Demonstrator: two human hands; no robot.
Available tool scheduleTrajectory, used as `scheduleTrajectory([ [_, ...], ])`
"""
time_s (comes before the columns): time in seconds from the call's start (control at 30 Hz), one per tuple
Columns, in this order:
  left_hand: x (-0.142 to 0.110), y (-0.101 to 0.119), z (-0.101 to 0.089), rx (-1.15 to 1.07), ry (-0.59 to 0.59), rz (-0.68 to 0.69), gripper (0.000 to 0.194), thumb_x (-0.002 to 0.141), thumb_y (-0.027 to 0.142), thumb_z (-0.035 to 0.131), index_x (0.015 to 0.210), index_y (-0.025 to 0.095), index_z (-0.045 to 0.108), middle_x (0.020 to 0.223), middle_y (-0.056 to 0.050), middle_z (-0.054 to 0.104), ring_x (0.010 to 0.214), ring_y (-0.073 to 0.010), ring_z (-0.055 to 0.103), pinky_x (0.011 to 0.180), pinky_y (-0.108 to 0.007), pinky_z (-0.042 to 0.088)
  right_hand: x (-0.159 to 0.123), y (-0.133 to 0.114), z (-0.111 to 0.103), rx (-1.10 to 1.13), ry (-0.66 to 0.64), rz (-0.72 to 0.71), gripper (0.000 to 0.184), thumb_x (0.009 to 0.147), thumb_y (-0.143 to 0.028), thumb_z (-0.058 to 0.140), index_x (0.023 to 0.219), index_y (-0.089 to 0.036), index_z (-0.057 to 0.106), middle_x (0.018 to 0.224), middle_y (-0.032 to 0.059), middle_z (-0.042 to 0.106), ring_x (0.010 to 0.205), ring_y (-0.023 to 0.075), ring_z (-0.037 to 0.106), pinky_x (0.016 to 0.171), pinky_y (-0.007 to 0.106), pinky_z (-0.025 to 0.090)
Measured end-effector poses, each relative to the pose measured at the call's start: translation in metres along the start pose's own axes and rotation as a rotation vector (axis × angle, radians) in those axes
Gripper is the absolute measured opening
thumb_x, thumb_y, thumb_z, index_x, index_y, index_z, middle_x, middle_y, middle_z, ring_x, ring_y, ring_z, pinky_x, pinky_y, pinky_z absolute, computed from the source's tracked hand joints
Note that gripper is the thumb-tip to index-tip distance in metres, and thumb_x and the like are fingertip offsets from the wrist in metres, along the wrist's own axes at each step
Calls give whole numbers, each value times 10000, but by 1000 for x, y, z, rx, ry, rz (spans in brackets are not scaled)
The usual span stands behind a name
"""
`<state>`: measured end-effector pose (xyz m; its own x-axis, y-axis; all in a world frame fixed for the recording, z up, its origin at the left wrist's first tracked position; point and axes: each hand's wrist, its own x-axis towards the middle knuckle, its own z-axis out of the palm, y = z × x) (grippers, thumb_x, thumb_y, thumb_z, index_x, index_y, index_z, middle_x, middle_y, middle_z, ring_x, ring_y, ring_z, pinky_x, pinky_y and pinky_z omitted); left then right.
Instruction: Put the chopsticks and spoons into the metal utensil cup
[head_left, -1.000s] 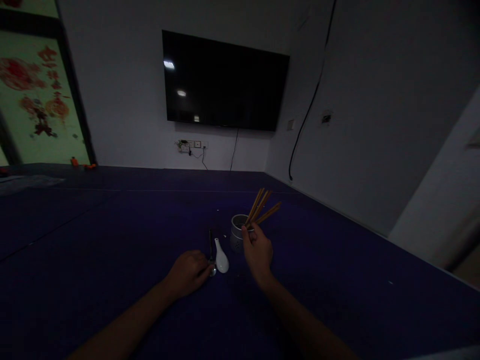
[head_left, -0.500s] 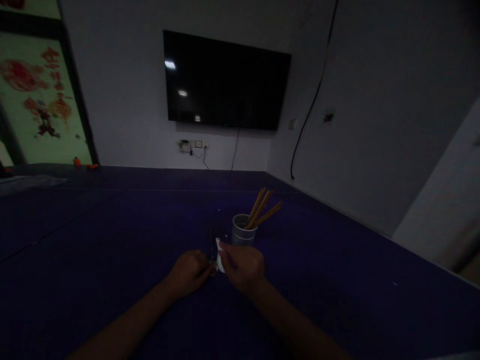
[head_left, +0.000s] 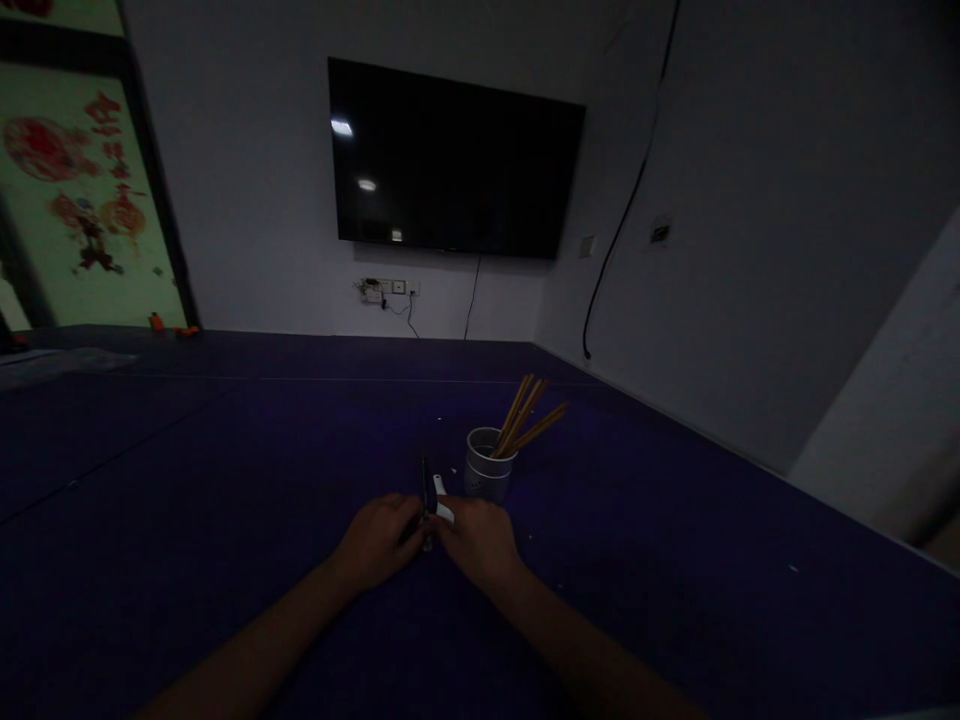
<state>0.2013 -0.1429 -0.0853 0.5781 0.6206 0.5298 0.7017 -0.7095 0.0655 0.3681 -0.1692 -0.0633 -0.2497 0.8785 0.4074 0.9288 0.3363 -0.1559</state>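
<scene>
A metal spoon [head_left: 426,480] lies on the dark blue surface, its handle pointing away from me and its bowl mostly hidden by fingers. My left hand [head_left: 379,543] rests on the surface with curled fingers at the spoon's near end. From the other side, my right hand [head_left: 478,540] has its thumb and fingers closed at the same spoon. It partly covers a white soup spoon [head_left: 439,486] lying alongside. Beyond the right hand stands a grey perforated utensil holder [head_left: 486,478], upright, with several wooden chopsticks [head_left: 517,420] leaning to the right in it.
The blue surface [head_left: 300,440] stretches back to a wall with a black television [head_left: 457,160] and sockets [head_left: 397,288]. A black cable [head_left: 616,235] hangs at the right wall. Orange items [head_left: 172,327] and clear plastic sheeting [head_left: 67,365] lie at far left.
My right hand has let go of the chopsticks, leaving them in the holder, and moved left past the white soup spoon to the metal spoon. My left hand has stayed in place.
</scene>
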Motion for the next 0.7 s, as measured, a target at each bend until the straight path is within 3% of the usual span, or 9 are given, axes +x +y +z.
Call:
scheduleTrajectory([
  [0.17, 0, 0, 1, -45, -35, 10, 159, 850, 297, 485, 929, 188, 571, 853, -46, 638, 784, -178, 574, 679, -277, 434, -2, 1, 4, -36, -32, 51, 203, 826, -341, 580, 962, -221, 671, 780, 80, 718, 711, 225, 677, 545, 258, 419],
  [0.3, 0, -4, 5, -49, -71, 10, 219, 846, 346, 498, 970, 190, 587, 849, -51, 633, 793, -186, 576, 693, -294, 442, -1, 1, 4, -32, -36, 81, 218, 828, -346, 571, 970, -214, 671, 785, 97, 714, 723, 230, 676, 576, 270, 440],
  [0.47, 0, -5, 3, -55, -135, -26, 286, 859, 394, 465, 1040, 206, 583, 903, -61, 636, 846, -200, 577, 737, -315, 447, 2, 0, 1, -18, -176, 198, 295, 863, -399, 498, 1051, -222, 643, 872, 93, 709, 819, 219, 671, 666, 268, 452],
  [0.7, 0, -1, -1, -82, -180, -63, 312, 863, 411, 449, 1053, 204, 583, 955, -69, 636, 897, -221, 574, 783, -352, 446, 3, 1, -1, 9, -234, 254, 322, 886, -411, 446, 1041, -212, 647, 929, 102, 699, 869, 231, 658, 713, 285, 442],
])
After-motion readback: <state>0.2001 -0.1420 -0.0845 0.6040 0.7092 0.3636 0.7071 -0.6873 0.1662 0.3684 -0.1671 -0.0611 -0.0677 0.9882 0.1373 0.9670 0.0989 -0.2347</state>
